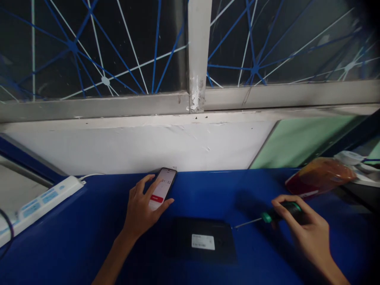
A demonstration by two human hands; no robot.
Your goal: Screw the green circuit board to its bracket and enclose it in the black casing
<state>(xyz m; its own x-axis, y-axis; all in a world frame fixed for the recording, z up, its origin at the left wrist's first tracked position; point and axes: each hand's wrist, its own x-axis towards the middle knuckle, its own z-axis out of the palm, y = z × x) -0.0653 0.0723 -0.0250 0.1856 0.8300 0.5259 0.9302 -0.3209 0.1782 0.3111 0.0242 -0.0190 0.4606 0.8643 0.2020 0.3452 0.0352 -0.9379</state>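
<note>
My left hand [141, 206] rests on a phone [162, 186] lying on the blue table [89, 229], fingers spread over its lit screen, which shows a timer and a red button. My right hand [299, 225] is closed round the black and green handle of a screwdriver [276, 215] whose thin shaft points left, low over the table. Between the hands lies a flat black box [204, 239] with a white label on top.
A white power strip [41, 200] with a cable lies at the left edge. A clear bag with orange-red contents [320, 176] sits at the back right. A white wall and a window with blue and white lines stand behind the table.
</note>
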